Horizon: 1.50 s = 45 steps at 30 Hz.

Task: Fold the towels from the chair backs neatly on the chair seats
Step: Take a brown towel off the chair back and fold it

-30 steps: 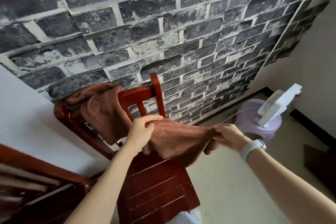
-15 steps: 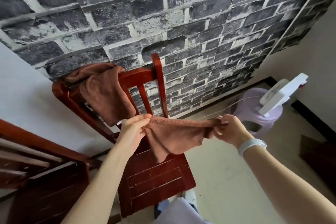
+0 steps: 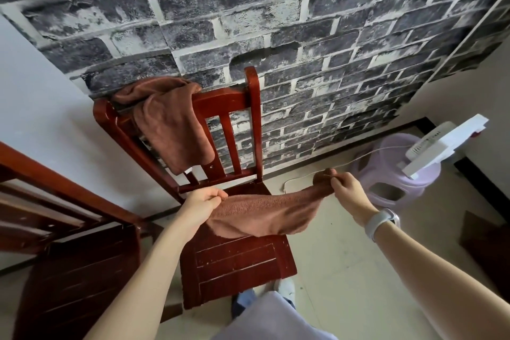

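Far left there's a second dark red chair [image 3: 74, 279] poking in, mostly cut off, so can't say much about it. Next to it is the main chair [image 3: 237, 262], red wood, sitting against the brick wall [image 3: 276, 22]. One brown towel [image 3: 171, 124] is hanging bunched over the left end of the chair's top rail, draping down in front of the slats.

The left hand [image 3: 202, 203] is pinching one end of a second towel [image 3: 265, 215], fingers closed tight on the cloth, just in front of the seat's back edge. That towel is stretching out flat between both hands, hovering over the back half of the seat, with its near side sagging down toward the seat; can't tell if it's touching the wood.

The right hand [image 3: 349, 192] is gripping the other end, bunched in closed fingers, out past the seat's right edge over the floor [image 3: 345, 270]. There's a white band [image 3: 382, 222] on that wrist.

Further right on the floor, a pale purple stool [image 3: 397, 182] is sitting near the wall with a white gadget [image 3: 441, 146] on top, and a thin white cord [image 3: 367, 153] is running from it.
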Available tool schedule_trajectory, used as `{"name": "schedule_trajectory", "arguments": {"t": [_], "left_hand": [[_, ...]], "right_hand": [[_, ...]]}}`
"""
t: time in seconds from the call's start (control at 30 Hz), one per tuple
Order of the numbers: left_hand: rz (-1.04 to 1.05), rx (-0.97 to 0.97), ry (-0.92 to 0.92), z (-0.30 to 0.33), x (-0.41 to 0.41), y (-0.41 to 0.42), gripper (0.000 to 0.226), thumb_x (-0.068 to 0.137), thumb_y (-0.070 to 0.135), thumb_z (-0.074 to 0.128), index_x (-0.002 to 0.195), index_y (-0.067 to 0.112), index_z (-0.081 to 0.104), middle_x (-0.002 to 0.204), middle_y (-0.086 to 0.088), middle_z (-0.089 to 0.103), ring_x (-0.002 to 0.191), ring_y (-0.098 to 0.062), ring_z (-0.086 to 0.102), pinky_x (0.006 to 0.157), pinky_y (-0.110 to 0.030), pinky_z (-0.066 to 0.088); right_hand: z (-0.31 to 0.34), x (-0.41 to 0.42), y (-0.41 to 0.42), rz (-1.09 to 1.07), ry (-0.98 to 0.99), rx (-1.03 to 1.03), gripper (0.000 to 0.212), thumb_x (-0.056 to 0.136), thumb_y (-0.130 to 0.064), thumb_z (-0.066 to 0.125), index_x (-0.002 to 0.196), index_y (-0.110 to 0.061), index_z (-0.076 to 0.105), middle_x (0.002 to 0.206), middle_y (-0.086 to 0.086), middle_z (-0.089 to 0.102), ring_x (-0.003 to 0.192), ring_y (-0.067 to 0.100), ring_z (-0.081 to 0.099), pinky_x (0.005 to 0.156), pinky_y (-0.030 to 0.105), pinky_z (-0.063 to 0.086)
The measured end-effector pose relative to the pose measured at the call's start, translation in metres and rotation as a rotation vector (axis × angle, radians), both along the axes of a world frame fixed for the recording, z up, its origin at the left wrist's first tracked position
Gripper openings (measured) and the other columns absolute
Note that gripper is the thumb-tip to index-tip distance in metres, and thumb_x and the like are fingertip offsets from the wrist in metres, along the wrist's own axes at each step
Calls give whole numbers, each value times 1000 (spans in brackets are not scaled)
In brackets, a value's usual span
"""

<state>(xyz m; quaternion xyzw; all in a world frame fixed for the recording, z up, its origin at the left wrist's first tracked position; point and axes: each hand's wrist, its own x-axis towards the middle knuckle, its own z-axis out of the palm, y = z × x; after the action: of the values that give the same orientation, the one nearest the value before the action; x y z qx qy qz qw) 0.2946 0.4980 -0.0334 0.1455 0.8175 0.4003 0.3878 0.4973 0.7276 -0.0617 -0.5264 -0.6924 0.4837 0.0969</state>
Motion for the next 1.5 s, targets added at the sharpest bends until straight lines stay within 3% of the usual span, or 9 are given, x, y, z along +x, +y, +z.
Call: {"name": "schedule_trajectory", "arguments": {"t": [0.1,0.3,0.6,0.8,1.0,1.17,1.3,1.4,1.5], "left_hand": [[118,110,4,6,3,-4,28,90,-3,46,85,18,64,93,1,63,89,-11,57,80,-23,44],[217,244,151,16,0,-17,28,89,1,50,96,23,65,96,10,63,92,1,55,81,-19,42],[437,334,154,5,14,-42,34,86,3,54,83,34,69,93,17,67,92,4,60,82,-17,44],[540,304,234,-9,14,-73,30,84,2,59,86,30,68,89,14,67,87,0,63,74,-11,46],[369,171,393,-17,20,-106,28,84,-1,56,95,23,66,91,9,65,84,6,60,70,-1,44],[250,76,485,-19,37,-136,30,82,0,60,108,12,67,99,3,65,89,-9,59,83,-19,43],[140,-34,601,-25,51,-170,25,78,0,65,102,8,70,95,-7,68,81,-14,58,81,-24,44],[66,-75,622,-33,61,-197,16,75,-3,67,90,3,70,88,-12,65,78,-24,61,78,-27,43],[37,-43,569,-44,73,-217,8,76,-3,66,82,2,64,97,-8,57,88,-22,57,83,-30,41]], "right_hand": [[5,-3,-2,-145,216,-166,15,84,6,44,87,-6,53,93,15,56,88,28,55,84,43,46],[12,-1,2,-126,141,-531,17,82,2,48,71,-5,59,55,4,53,56,16,48,58,26,42],[-8,3,1,86,-41,-169,22,84,-19,63,68,-14,50,68,4,50,65,19,47,66,36,42],[-17,7,-6,-23,101,-88,16,87,-22,59,84,-7,55,80,13,56,75,26,52,72,38,43],[-9,15,-29,-24,171,63,17,86,-18,61,87,-4,54,74,5,52,69,18,46,63,28,40],[-3,31,-67,-48,300,-24,8,88,-10,57,96,-12,54,72,6,57,69,19,51,58,17,41],[-5,58,-99,248,67,14,12,85,-13,62,97,-13,64,92,6,59,81,16,53,61,6,41],[-12,78,-126,603,-263,135,38,78,-19,71,114,-15,60,97,2,44,88,18,48,76,19,41],[-23,92,-154,741,-439,205,32,82,-15,63,114,-15,61,101,2,38,100,26,50,92,32,42]]}}
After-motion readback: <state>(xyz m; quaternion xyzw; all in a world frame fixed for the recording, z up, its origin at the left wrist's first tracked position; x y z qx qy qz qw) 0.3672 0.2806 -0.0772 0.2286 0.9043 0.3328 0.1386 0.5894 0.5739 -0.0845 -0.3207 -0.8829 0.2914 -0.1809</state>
